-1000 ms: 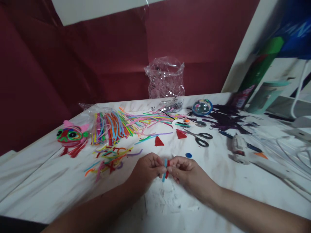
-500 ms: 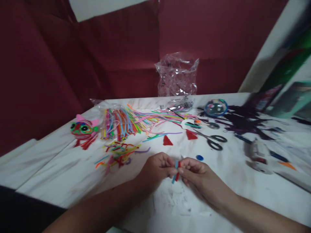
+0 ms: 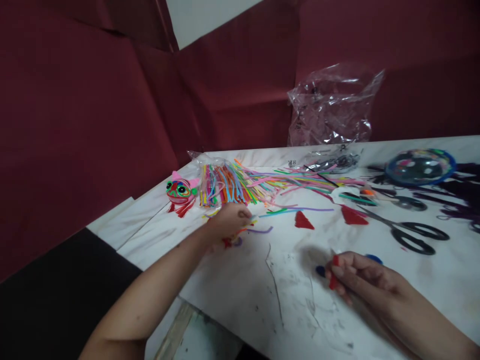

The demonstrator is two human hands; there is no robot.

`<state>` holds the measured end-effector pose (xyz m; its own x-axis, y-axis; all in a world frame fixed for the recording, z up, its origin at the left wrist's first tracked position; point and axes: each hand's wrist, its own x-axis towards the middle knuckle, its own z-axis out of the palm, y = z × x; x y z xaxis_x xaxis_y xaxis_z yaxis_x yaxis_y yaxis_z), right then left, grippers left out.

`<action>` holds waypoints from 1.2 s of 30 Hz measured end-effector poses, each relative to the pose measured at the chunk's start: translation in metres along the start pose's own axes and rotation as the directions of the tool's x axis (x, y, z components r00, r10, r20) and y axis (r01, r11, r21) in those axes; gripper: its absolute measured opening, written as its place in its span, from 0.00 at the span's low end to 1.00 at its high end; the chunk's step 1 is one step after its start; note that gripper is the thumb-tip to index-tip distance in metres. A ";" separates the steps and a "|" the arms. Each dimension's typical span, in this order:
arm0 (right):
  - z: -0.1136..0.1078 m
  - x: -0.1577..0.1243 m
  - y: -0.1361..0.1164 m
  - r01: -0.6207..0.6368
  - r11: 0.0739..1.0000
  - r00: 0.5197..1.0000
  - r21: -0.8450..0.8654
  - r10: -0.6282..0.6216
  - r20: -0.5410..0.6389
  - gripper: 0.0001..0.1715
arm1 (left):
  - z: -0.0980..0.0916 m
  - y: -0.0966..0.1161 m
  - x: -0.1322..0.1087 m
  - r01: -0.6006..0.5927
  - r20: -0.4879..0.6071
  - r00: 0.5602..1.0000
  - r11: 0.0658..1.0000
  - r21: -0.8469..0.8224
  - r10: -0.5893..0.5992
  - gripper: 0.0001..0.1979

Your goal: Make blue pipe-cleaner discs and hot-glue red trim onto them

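Observation:
A short red pipe cleaner piece (image 3: 334, 275) is pinched upright between the thumb and fingers of my right hand (image 3: 369, 282), above the white sheet at the right. My left hand (image 3: 229, 221) reaches out over a small heap of cut pipe cleaner scraps (image 3: 228, 242), its fingers curled. Whatever may be inside those fingers is hidden. Behind it lies a bundle of long coloured pipe cleaners (image 3: 228, 184), partly in a clear bag. Two red fuzzy triangles (image 3: 303, 220) rest beyond my hands. Blue round pieces (image 3: 374, 259) lie close to my right hand.
Black-handled scissors (image 3: 412, 235) lie at the right. Behind them are a clear dome with a blue rim (image 3: 420, 167) and dark purple strands (image 3: 467, 187). A pink and red fuzzy figure (image 3: 181, 192) stands at the left. A crumpled clear bag (image 3: 333, 115) leans against the dark red backdrop.
My hands have parted. The left moved away to the scrap heap, and the light blue piece no longer shows; the right still holds the red one. The view has swung left.

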<state>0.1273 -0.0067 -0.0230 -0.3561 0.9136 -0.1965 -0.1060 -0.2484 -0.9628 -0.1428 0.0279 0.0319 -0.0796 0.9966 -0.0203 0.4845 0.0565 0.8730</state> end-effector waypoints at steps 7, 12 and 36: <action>0.002 0.000 -0.005 0.011 0.999 1.000 -0.046 -0.012 -0.024 0.22 | -0.049 -0.041 0.013 0.008 -0.080 0.997 0.977 0.214 0.009 0.04; 0.004 0.000 -0.007 0.009 0.999 0.999 -0.051 -0.012 -0.053 0.22 | -0.062 -0.045 -0.004 -0.071 -0.011 0.997 0.941 0.330 0.079 0.06; 0.004 0.002 -0.004 0.000 0.997 0.995 -0.071 -0.007 -0.099 0.21 | -0.071 -0.060 -0.002 -0.087 -0.001 0.996 0.990 0.112 0.087 0.09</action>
<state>0.1233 -0.0055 -0.0183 -0.2613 0.9428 -0.2069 -0.0398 -0.2247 -0.9736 -0.2336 0.0185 0.0142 -0.0380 0.9977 0.0564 0.5842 -0.0236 0.8112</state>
